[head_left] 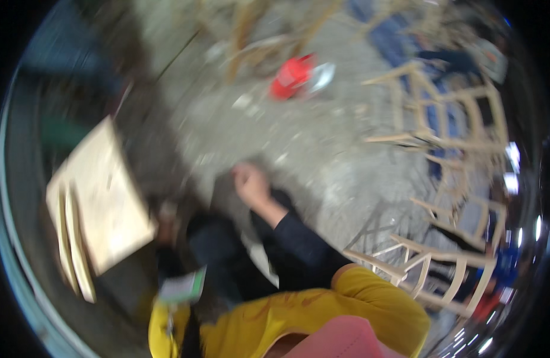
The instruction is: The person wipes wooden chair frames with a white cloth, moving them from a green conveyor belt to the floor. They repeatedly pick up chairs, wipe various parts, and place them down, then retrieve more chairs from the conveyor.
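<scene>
My right hand (251,184) is in front of my knees, above the concrete floor. Its fingers are curled closed, and whatever may be inside them is too blurred to see. In shadow at my left side, my left hand (167,216) is close to the corner of a pale wooden board (111,200); its fingers are too dark and smeared to read, and I cannot tell whether it touches the board. Two slim curved wooden pieces (76,243) lie side by side along the board's left part.
Pale wooden chair frames stand on the right, one farther off (442,143) and one nearer (433,256). Beyond my right hand, a red bag-like item (292,77) lies on the floor (197,113) beside a whitish piece. Other people are partly visible at the right rim.
</scene>
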`<action>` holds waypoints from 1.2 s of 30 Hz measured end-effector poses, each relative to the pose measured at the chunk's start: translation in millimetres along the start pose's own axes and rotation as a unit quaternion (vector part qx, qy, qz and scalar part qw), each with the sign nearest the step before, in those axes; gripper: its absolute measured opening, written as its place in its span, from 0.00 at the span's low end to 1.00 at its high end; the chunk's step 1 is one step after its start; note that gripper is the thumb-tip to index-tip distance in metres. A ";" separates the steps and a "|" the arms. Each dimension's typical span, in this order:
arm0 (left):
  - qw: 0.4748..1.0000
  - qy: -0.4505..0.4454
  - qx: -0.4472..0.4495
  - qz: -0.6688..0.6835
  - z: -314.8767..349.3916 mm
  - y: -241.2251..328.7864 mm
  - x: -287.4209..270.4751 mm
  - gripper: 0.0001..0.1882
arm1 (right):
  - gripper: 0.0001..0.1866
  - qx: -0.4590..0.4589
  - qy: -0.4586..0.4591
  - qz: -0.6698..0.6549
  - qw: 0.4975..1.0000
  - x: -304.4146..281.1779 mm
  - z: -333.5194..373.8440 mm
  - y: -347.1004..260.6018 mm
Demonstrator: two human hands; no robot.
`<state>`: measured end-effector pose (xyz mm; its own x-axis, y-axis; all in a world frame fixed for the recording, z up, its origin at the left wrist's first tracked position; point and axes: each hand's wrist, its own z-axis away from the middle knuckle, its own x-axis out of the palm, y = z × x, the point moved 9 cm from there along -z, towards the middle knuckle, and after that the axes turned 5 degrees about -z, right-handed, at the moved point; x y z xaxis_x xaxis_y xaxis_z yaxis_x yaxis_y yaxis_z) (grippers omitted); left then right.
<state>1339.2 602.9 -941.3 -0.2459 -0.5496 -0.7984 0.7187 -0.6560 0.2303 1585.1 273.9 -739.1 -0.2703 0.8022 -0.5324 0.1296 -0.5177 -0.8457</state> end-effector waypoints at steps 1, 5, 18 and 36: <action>0.998 -0.019 0.048 -0.019 -15.1 38.5 -3.4 0.26 | 0.10 0.045 0.028 0.008 0.999 -19.2 5.2 7.9; 0.996 0.002 0.085 0.001 -50.4 72.6 -10.1 0.26 | 0.09 0.028 0.135 0.005 0.990 -62.3 -28.8 31.8; 0.987 0.099 -0.053 0.113 -67.1 36.4 -21.5 0.39 | 0.10 0.057 0.095 -0.064 0.992 -53.6 -64.5 72.1; 0.984 0.155 0.075 -0.043 -13.2 114.4 19.1 0.32 | 0.08 0.093 0.156 -0.092 0.979 -38.3 -72.8 66.0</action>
<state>1425.3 524.1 -937.6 -0.0752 -0.3196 -0.9445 0.5940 -0.7752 0.2151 1673.5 230.7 -777.2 0.0359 0.9238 -0.3812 -0.0777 -0.3777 -0.9227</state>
